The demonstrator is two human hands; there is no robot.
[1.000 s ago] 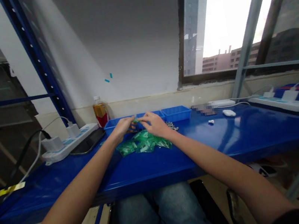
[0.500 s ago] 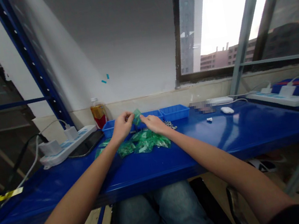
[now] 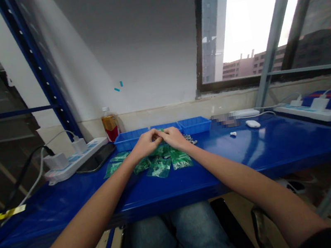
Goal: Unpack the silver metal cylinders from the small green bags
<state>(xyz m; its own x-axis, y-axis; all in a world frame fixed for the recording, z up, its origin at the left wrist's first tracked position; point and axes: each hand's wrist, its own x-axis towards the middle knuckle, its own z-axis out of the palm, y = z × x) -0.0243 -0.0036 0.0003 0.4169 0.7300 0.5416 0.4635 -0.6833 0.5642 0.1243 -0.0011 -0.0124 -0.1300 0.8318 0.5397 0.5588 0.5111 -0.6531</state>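
My left hand (image 3: 145, 144) and my right hand (image 3: 174, 137) meet above the blue table, fingertips together. Both are closed on a small green plastic bag (image 3: 162, 130), which is mostly hidden by the fingers. Just below and in front of them lie several more green plastic bags (image 3: 160, 167) with small parts inside. Beside my right hand is a little heap of small metal parts (image 3: 191, 139). Behind the hands stand three blue bins in a row: the left bin (image 3: 124, 144), the partly covered middle bin (image 3: 166, 126) and the right bin (image 3: 196, 125).
At the left are a phone (image 3: 96, 159), a white power strip (image 3: 74, 162) with plugs, and a drink bottle (image 3: 110, 125). To the right, a white earbud (image 3: 233, 134), its case (image 3: 252, 124) and another power strip (image 3: 311, 112) lie on the table (image 3: 237, 158).
The green bag stood up visibly between my fingers before; now my hands have come closer together and lower, covering most of it. The view has shifted slightly.
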